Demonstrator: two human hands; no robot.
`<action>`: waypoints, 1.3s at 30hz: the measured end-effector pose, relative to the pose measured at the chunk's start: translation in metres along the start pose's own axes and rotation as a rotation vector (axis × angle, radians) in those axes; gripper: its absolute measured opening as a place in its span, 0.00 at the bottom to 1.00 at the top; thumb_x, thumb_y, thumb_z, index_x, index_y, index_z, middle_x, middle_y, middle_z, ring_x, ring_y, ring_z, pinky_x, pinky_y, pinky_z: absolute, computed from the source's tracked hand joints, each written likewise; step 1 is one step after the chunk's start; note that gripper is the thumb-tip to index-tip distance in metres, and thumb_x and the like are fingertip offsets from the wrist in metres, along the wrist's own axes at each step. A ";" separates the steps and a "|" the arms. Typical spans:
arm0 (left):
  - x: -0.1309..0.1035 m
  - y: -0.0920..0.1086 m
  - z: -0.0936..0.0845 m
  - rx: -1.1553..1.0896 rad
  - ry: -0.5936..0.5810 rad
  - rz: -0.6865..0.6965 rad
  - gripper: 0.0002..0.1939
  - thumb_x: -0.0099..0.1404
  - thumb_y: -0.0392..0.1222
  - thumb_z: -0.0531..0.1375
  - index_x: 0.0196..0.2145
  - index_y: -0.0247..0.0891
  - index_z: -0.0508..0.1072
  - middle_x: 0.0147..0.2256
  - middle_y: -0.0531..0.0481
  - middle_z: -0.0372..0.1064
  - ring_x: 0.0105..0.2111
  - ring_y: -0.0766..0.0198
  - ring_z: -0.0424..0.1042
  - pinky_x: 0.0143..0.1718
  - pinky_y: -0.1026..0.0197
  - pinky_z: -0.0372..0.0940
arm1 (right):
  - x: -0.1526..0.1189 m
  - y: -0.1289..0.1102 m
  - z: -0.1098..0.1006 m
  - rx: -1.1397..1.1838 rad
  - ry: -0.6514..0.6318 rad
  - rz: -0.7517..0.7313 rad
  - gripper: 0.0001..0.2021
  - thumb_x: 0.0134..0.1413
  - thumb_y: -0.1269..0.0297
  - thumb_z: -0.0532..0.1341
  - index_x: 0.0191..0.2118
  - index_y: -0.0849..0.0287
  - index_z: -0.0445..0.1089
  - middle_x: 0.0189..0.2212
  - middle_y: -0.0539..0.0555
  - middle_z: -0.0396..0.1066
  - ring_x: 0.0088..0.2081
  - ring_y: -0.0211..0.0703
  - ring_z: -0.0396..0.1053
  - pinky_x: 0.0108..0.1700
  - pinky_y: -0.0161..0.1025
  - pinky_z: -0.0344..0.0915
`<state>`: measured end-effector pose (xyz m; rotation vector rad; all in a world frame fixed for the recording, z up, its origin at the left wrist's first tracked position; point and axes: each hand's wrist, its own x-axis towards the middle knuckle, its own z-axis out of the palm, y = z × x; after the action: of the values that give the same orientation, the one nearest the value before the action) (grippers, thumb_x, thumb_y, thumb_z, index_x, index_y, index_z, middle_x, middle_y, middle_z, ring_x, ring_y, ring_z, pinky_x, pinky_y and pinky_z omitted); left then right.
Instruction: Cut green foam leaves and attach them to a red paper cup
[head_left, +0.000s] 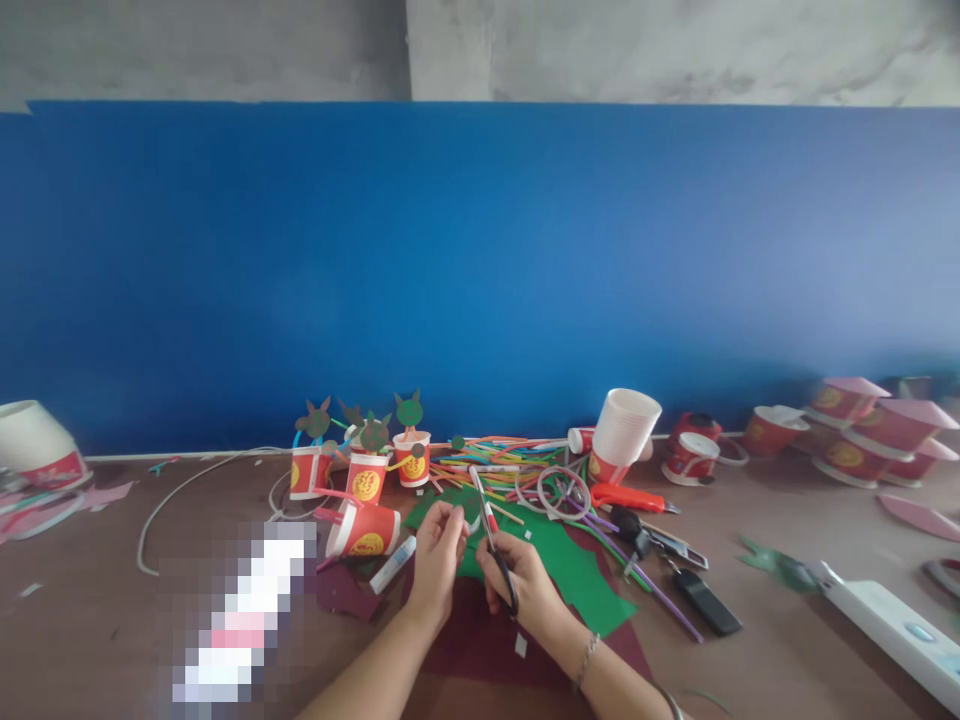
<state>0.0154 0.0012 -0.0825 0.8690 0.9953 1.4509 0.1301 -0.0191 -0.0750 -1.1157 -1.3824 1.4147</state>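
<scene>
My right hand (521, 580) grips a pair of scissors (507, 580) with black handles, its blades pointing up and away from me. Beside it, my left hand (439, 560) is closed in a pinch; a small pale curved piece (474, 525) shows at its fingertips, too small to name surely. Both hands are over green paper (589, 570) and dark red paper (480, 640). Just left of my left hand lies a glue stick (393, 566). A red-and-white paper cup (365, 528) lies on its side, near upright cups (367, 480) topped with paper animal heads.
Colourful sticks (480, 455) lie behind my hands. To the right are stacked white cups (626, 430), an orange cutter (628, 497), keys with a black fob (705, 600) and a white power strip (892, 630). Pink-topped cups (885, 430) stand far right. A blurred-out patch (247, 620) covers the table's left.
</scene>
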 end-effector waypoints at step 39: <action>0.002 -0.006 -0.002 0.207 0.019 0.105 0.22 0.55 0.60 0.58 0.20 0.39 0.59 0.18 0.58 0.54 0.20 0.69 0.55 0.22 0.67 0.52 | 0.001 0.002 -0.007 0.019 -0.022 0.001 0.17 0.45 0.50 0.62 0.25 0.59 0.61 0.10 0.43 0.58 0.12 0.31 0.56 0.15 0.28 0.53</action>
<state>0.0158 0.0035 -0.0884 1.0726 1.1430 1.4632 0.1367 -0.0161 -0.0771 -1.0922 -1.3808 1.4419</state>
